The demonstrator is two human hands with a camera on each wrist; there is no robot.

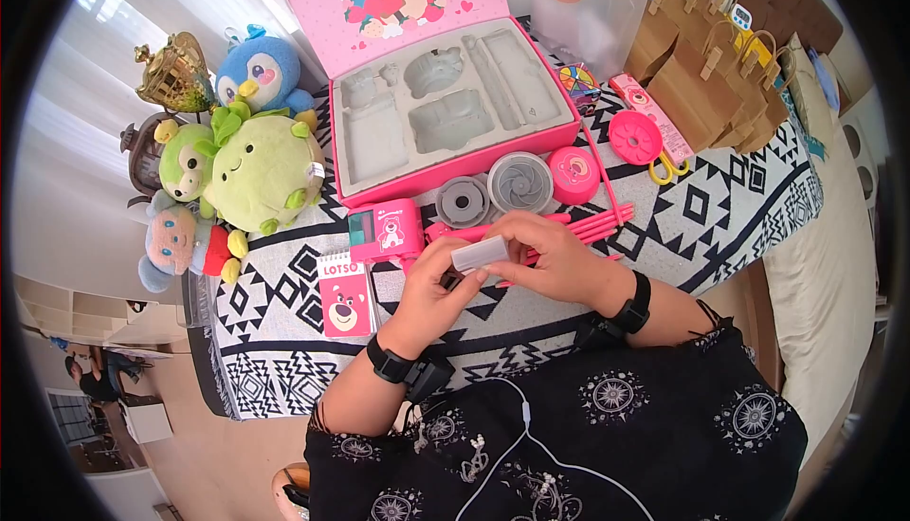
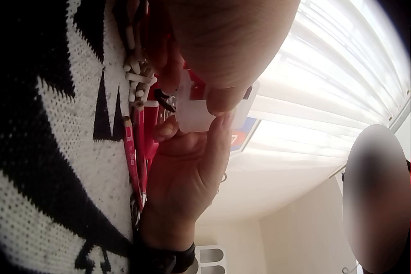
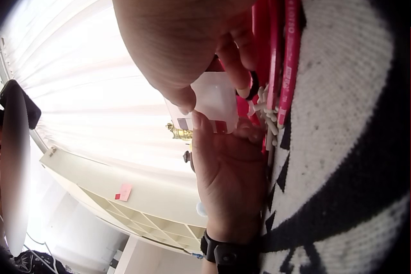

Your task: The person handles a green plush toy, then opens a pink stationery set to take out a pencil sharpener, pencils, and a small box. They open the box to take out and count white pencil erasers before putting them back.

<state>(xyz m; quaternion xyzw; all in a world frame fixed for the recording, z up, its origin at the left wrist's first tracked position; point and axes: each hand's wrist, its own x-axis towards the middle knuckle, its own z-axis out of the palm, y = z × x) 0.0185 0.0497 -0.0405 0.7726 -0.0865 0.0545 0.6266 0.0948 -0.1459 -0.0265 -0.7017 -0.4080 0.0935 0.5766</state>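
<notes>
Both hands meet above the near part of the patterned cloth and pinch a small, translucent white rectangular piece (image 1: 481,254). My left hand (image 1: 428,286) grips its left end, and my right hand (image 1: 559,260) has the other end between thumb and fingers. The thumbs come close together at its near edge. In the wrist views the piece (image 3: 215,97) looks frosted, with something pinkish-red behind it. Beneath the hands lie pink pencils (image 2: 130,152) and a pile of small white pegs (image 2: 138,81), partly hidden from the head view by the fingers.
A pink box (image 1: 455,170) with a moulded grey insert stands open behind. Nearby are grey round parts (image 1: 520,182), a pink round part (image 1: 573,175), a pink device (image 1: 393,227), a notepad (image 1: 346,305) and yellow-handled scissors (image 1: 669,172). Plush toys (image 1: 267,170) sit left; paper bags (image 1: 711,75) stand right.
</notes>
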